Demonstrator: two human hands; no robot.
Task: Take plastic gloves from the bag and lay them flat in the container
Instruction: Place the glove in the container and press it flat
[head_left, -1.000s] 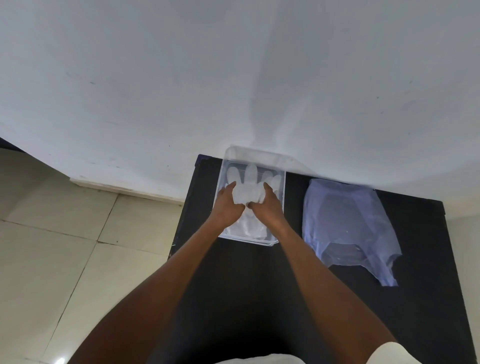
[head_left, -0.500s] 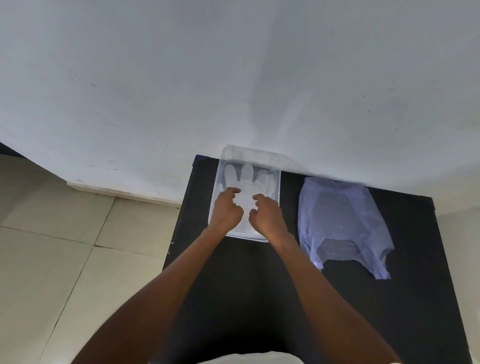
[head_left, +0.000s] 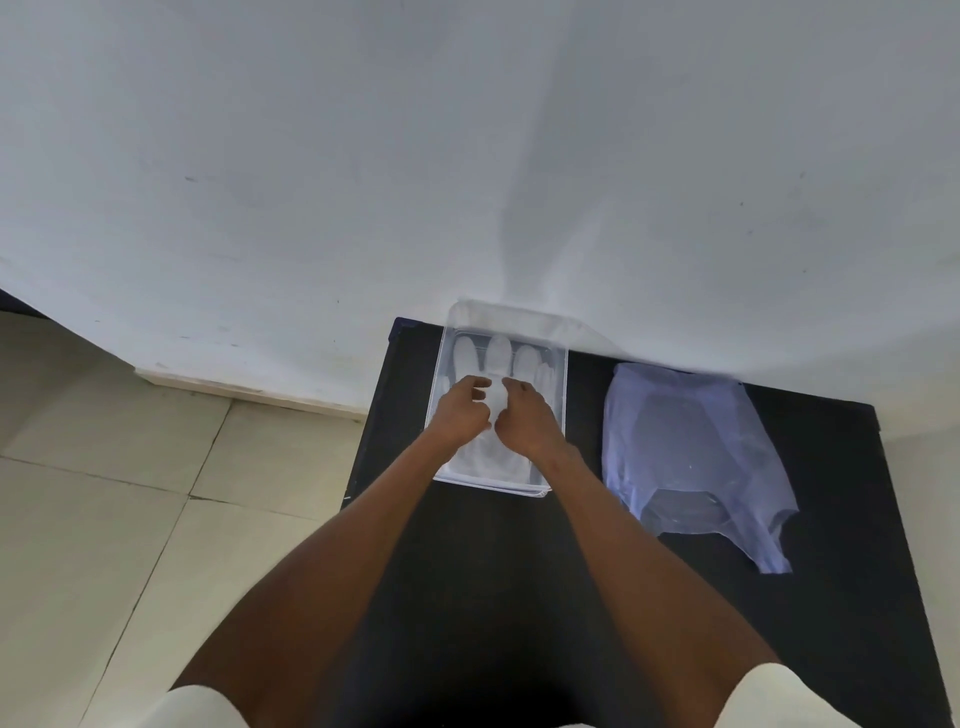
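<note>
A clear plastic container (head_left: 491, 487) stands at the back of the black table (head_left: 483, 582), against the wall. A translucent white plastic glove (head_left: 500, 349) lies flat inside it, fingers pointing to the wall. My left hand (head_left: 460, 413) and my right hand (head_left: 525, 423) rest side by side on the glove's palm. Their fingers are curled and pinch the film where they meet. The hands hide the middle of the glove. The pale blue plastic bag (head_left: 691, 441) lies flat on the table to the right of the container.
A white wall (head_left: 467, 156) rises directly behind the table. The table's left edge (head_left: 363, 457) drops to a tiled floor (head_left: 130, 519). Bare black tabletop lies in front of the container and the bag.
Both hands have drawn closer together on the glove, and their fingers have curled in from a more spread pose. The view has shifted slightly.
</note>
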